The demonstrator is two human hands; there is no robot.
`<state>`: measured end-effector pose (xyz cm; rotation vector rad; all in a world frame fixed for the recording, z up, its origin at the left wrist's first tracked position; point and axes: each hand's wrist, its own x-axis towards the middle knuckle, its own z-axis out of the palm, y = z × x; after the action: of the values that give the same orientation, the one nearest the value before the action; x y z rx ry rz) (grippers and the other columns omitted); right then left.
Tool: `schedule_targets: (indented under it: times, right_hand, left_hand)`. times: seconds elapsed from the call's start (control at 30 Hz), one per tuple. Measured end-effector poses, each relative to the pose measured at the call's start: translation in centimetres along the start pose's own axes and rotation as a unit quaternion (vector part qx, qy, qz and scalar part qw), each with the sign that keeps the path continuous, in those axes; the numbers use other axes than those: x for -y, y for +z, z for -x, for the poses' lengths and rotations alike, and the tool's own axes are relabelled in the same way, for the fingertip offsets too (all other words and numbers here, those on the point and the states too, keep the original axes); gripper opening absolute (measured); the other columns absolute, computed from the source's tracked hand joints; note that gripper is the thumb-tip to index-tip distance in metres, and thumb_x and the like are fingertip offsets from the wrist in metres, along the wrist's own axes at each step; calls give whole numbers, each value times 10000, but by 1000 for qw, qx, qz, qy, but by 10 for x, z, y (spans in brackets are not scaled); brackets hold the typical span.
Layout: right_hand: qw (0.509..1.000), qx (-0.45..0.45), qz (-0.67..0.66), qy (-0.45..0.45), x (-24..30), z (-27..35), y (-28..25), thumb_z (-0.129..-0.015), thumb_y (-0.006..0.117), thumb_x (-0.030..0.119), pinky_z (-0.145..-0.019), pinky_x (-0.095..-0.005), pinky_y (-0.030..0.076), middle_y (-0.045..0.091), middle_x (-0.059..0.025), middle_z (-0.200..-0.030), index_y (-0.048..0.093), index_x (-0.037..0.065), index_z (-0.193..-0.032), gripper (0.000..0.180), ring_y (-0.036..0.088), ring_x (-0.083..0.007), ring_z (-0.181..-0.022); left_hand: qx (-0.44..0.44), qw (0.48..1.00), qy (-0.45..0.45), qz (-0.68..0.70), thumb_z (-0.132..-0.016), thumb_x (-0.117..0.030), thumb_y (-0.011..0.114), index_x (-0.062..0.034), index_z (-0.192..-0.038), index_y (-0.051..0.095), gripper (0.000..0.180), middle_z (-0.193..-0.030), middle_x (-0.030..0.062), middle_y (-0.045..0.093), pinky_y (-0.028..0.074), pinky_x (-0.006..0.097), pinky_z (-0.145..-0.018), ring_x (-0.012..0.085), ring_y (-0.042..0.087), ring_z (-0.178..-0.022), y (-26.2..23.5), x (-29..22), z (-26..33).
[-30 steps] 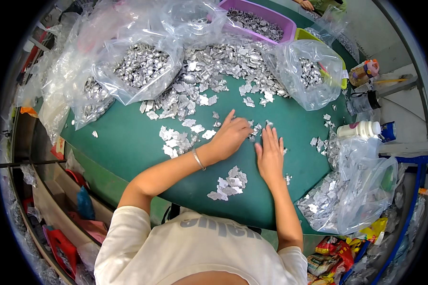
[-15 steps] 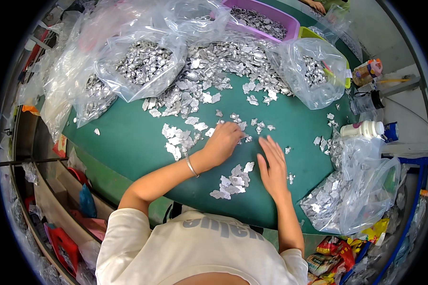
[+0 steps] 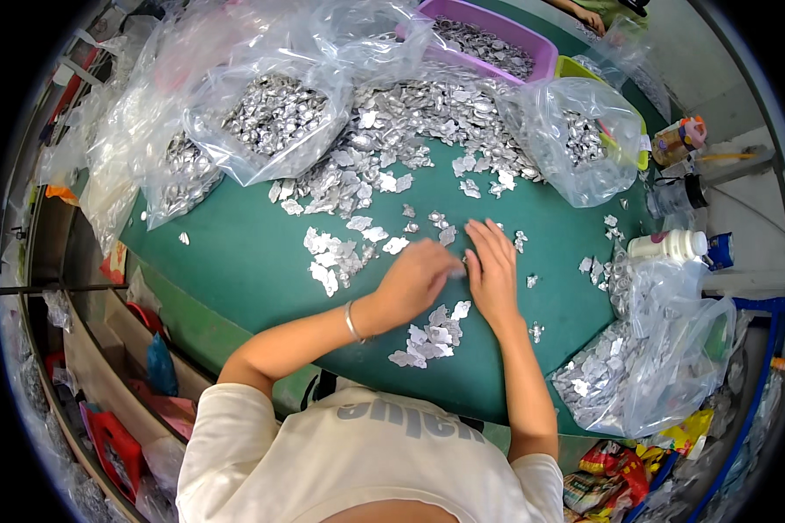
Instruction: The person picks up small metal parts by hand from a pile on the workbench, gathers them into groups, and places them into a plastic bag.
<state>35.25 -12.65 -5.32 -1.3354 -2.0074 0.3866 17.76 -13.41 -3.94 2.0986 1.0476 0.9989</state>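
Observation:
My left hand (image 3: 412,277), with a bangle on its wrist, is closed in a pinch above the green table (image 3: 262,253). Its fingertips are blurred, so what they hold, if anything, cannot be made out. Close beside it on the right, my right hand (image 3: 494,277) lies with fingers stretched out, partly covering the spot where small pieces lay. A few small silver metal pieces (image 3: 438,220) are just beyond my hands. Nearer me is a small group of flat silver pieces (image 3: 431,338). Another cluster of flat pieces (image 3: 331,253) lies left of my left hand.
A large heap of silver pieces (image 3: 401,113) spreads across the back, between clear plastic bags (image 3: 275,131) of pieces. Behind it stands a purple bin (image 3: 542,54). At right are another filled bag (image 3: 615,375) and a white bottle (image 3: 669,245). A person's hand (image 3: 591,21) shows far right.
My right hand has moved left and a little away from me, over some small pieces. My left hand has drawn slightly nearer to me and right, so the hands are now closer together.

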Motion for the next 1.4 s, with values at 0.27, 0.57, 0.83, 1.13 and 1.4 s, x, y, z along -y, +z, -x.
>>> schedule_targets:
  times: [0.27, 0.57, 0.83, 1.13, 1.4]
  right_hand:
    - [992, -14, 126, 19, 10, -8, 22, -746, 714, 140, -1012, -545, 243, 538, -80, -1113, 649, 59, -909, 193, 465, -279, -1099]
    - [994, 103, 19, 31, 35, 48, -30, -773, 697, 100, -877, -411, 333, 566, -79, -982, 601, 35, -813, 122, 512, -273, -961]
    - [997, 65, -13, 40, 42, 18, -13, -797, 657, 57, -817, -403, 390, 545, -134, -1024, 573, 15, -981, 207, 509, -313, -967]
    - [991, 117, -25, 62, 53, 84, -18, -809, 605, 18, -976, -435, 370, 527, -164, -1203, 583, -33, -1121, 317, 467, -377, -1148]
    - [979, 196, -48, 39, 58, 92, -20, -830, 642, 194, -1098, -498, 249, 451, -165, -1366, 493, -14, -1274, 513, 361, -367, -1319]
  left_hand:
    - [121, 993, -5, -8, -777, -1, 617, -38, -1021, 626, 248, -1029, 109, 567, 437, 392, -800, 302, 536, -937, 6, -24, 55]
    - [-28, 959, -120, -257, -755, -78, 665, -46, -1069, 605, 322, -1062, 84, 533, 353, 406, -835, 264, 482, -1044, -31, 19, 33]
    - [57, 973, -27, -220, -803, -75, 618, 6, -1116, 588, 325, -1140, 120, 516, 360, 414, -858, 275, 476, -1090, -17, 10, 61]
    - [126, 987, -57, 86, -840, 38, 534, 12, -1324, 427, 496, -1416, 210, 368, 299, 525, -1075, 368, 329, -1345, -1, -26, 95]
    - [136, 989, -63, -17, -851, 66, 487, 14, -1318, 427, 474, -1404, 194, 389, 301, 472, -1077, 357, 358, -1322, -8, -30, 92]
